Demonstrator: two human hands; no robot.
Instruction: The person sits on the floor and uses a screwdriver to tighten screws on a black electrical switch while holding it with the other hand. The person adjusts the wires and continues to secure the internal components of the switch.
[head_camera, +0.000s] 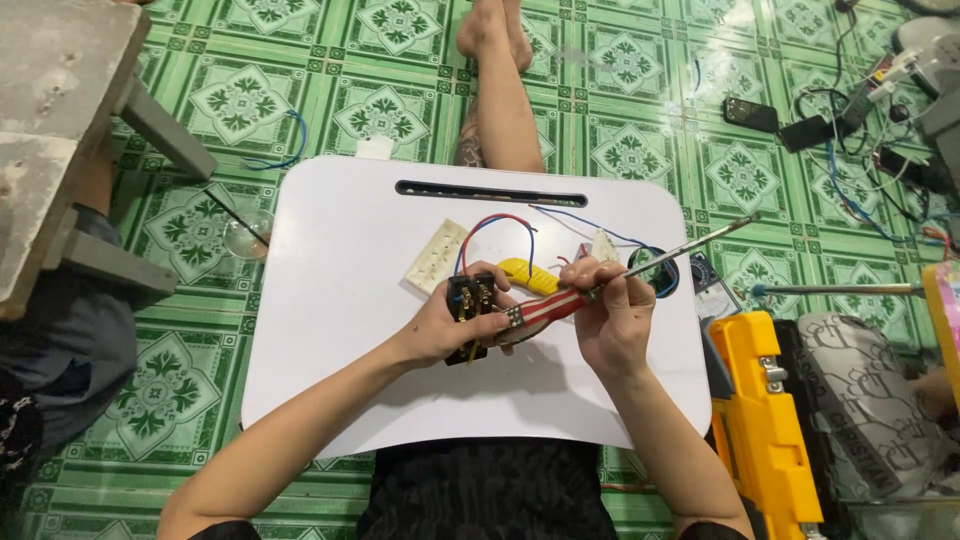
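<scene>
My left hand (445, 325) grips a small black electrical part (468, 300) with brass terminals, and red and blue wires (495, 230) loop up from it. My right hand (610, 310) holds a screwdriver (560, 303) with a red handle, its long metal shaft (690, 245) pointing up and to the right. Both hands meet over the middle of a white lap table (340, 300). A yellow-handled tool (530, 275) lies just behind my fingers. A cream switch plate (437, 256) rests on the table beyond my left hand.
A yellow and black case (765, 420) stands at the right of the table. Cables, a dark phone (750, 114) and small devices lie on the green patterned floor (240, 100) at upper right. A grey stool (60, 130) is at upper left. A bare leg (495, 90) stretches out ahead.
</scene>
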